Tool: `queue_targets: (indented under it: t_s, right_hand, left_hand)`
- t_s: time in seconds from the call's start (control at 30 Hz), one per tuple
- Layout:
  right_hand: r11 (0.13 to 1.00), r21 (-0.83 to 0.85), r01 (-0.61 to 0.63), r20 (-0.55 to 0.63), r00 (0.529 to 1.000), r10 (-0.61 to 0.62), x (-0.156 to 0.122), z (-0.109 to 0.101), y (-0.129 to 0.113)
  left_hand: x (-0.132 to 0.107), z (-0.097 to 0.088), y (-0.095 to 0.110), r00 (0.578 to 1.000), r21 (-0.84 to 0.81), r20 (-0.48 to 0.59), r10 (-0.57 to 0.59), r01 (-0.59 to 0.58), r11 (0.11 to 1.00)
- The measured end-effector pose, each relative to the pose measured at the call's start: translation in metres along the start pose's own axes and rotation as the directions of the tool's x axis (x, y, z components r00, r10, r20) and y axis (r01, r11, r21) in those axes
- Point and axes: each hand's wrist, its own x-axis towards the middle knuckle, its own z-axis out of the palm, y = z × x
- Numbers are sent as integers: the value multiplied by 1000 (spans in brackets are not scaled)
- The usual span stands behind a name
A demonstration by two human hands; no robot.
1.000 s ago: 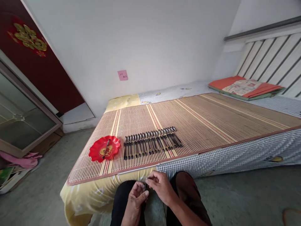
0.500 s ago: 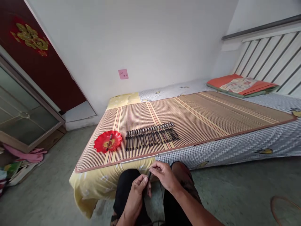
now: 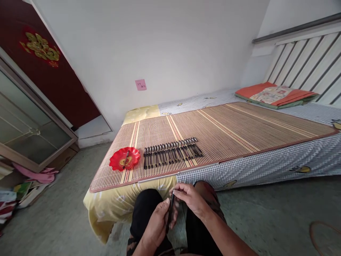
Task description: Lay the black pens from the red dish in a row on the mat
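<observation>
Above my knees, my left hand (image 3: 159, 221) holds a dark pen (image 3: 170, 215) along its fingers, thumb pressed on it. My right hand (image 3: 189, 200) pinches around the pen's upper end, where a small light tip shows. Its fingertips partly cover that end. On the striped mat (image 3: 221, 138) in front of me, a row of several dark pens (image 3: 170, 153) lies side by side. Left of the row stands a red scalloped plate (image 3: 114, 161) with a single dark pen (image 3: 126, 159) lying in it.
The mat covers a bed with a yellow and checked sheet (image 3: 255, 174). Folded orange bedding (image 3: 301, 95) lies at the right, by a white slatted headboard (image 3: 317, 67). A pink note (image 3: 140, 85) is on the wall. A glass-fronted cabinet (image 3: 29, 124) stands left.
The pen between my hands now shows more of its length and stands more upright. My left hand has opened slightly around it. The view has shifted a little.
</observation>
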Motion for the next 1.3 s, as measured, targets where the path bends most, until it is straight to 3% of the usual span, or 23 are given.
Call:
queue_targets:
  t_s: [0.17, 0.4, 0.57, 0.77, 0.9, 0.97, 1.07, 1.17, 1.3]
  right_hand:
    - [1000, -10, -16, -11, 1000, 16, -2, 1, 3]
    - [997, 57, -43, -21, 999, 44, -1, -1, 9]
    - [999, 2, -39, 6, 999, 39, -2, -4, 7]
    - [1000, -17, -18, -155, 988, 15, 3, -7, 5]
    - [995, -71, 67, -284, 955, -85, 11, -30, -8]
    - [989, -81, 124, -398, 906, -146, 14, -45, -19]
    - [980, -97, 174, -543, 816, -199, 15, -60, -33]
    - [970, -141, 199, -554, 796, -244, 12, -55, -37]
    - [958, -173, 228, -524, 802, -286, 11, -36, -32]
  left_hand:
    - [2, -1, -2, 998, 46, -45, 46, -44, 998]
    - [-1, 1, 3, 987, -136, 44, -157, 161, 977]
    - [-1, -4, -1, 980, -171, 70, -188, 198, 965]
    - [-4, -1, 7, 986, -38, 54, -157, 159, 986]
    - [-8, -4, 7, 984, 78, 53, -170, 166, 983]
    - [-7, -9, 5, 987, 105, 40, -156, 151, 983]
    - [-1, -12, 5, 998, 118, -46, -44, 49, 992]
    - [8, -3, 13, 993, 112, -102, 59, -47, 993]
    - [14, 16, 25, 993, 164, -70, 98, -85, 983]
